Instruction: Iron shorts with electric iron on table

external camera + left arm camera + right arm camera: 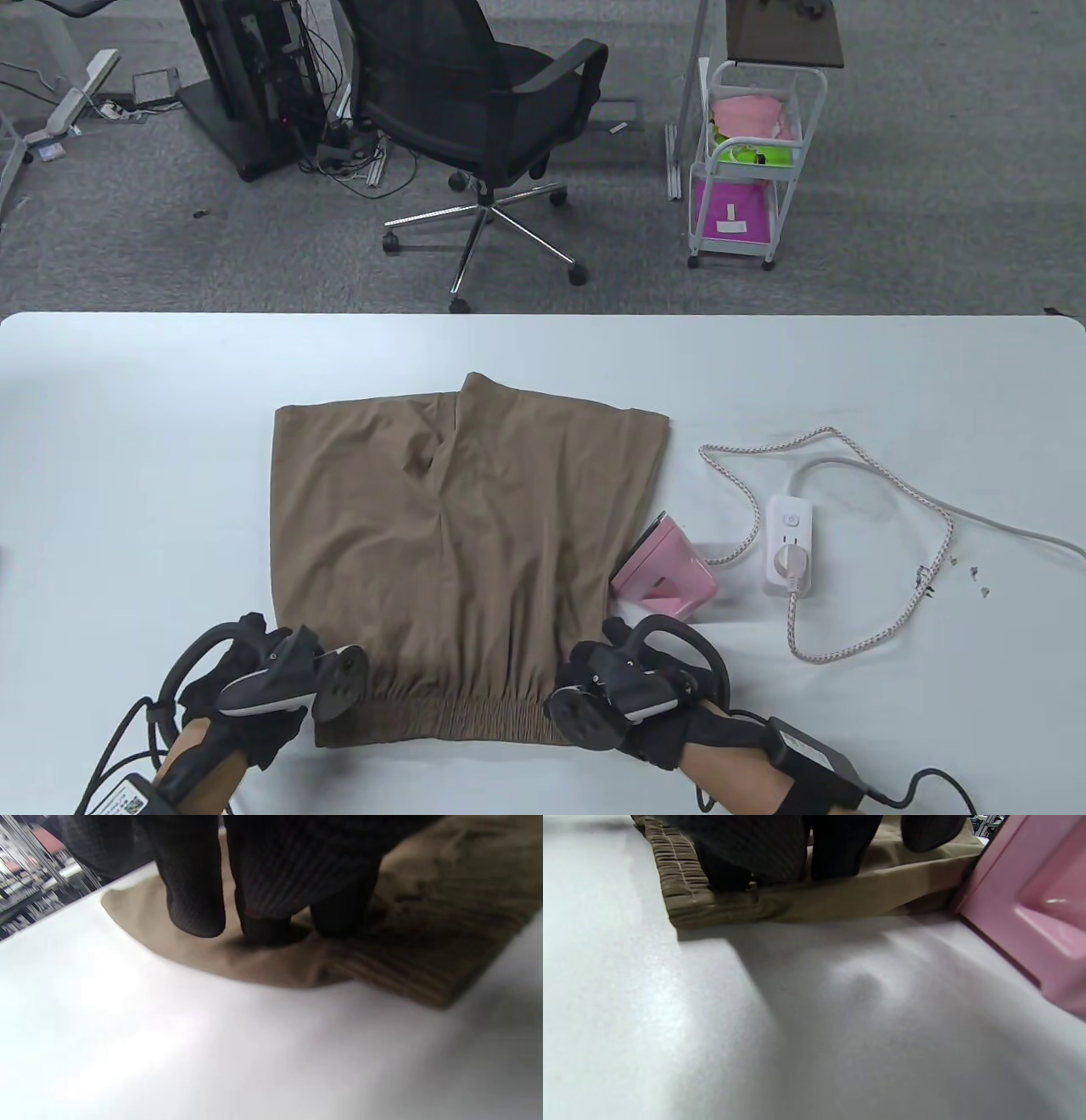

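Observation:
Brown shorts (458,526) lie flat on the white table (127,475), with the elastic waistband (450,717) toward me. My left hand (280,671) is at the waistband's left end. In the left wrist view its fingertips (195,908) press down on the cloth (263,963). My right hand (619,679) is at the waistband's right end. In the right wrist view its fingers (840,853) rest on the cloth beside the ribbed band (683,887). The pink iron (666,569) lies on the table against the shorts' right edge. It also shows in the right wrist view (1031,908). No hand holds it.
A white power strip (791,543) with the iron's braided cord (848,475) plugged in lies right of the iron. Its grey cable runs off the right edge. Beyond the table's far edge are an office chair (484,110) and a white cart (747,161).

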